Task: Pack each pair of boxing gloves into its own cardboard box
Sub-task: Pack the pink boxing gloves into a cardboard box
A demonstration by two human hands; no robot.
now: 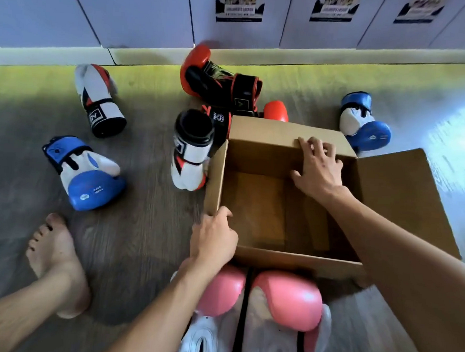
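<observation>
Left hand (213,236) on cardboard box (404,202) corner

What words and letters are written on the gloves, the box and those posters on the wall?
"V" in a square: black-and-red glove cuff.
Boxed mark, likely the same "V": white glove cuff.
Small white print, perhaps "zooz", unsure: black strap beside the cardboard box.
Upside-down print, too blurred to read: blue glove on the left.
Headlines too blurred to read: posters.
Cardboard box: no print shows.
</observation>
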